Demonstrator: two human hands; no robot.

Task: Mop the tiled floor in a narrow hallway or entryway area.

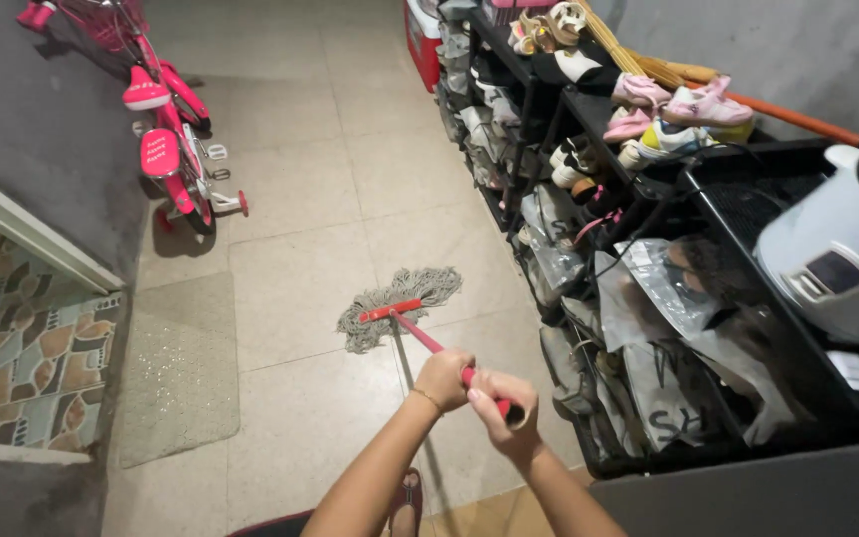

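Observation:
Both my hands grip the red handle of a string mop (398, 306). My left hand (442, 378) holds the handle lower down, and my right hand (501, 403) closes around its top end. The grey string mop head lies spread on the beige tiled floor (290, 169) ahead of me, just left of a black shoe rack (549, 109). My foot in a dark sandal (409, 500) shows below my arms.
The black shoe rack runs along the right wall, filled with shoes and plastic-wrapped items. A white appliance (837, 259) sits on its near end. A pink child's bicycle (166, 139) leans against the left wall. A grey doormat (176, 368) lies beside a patterned stone step.

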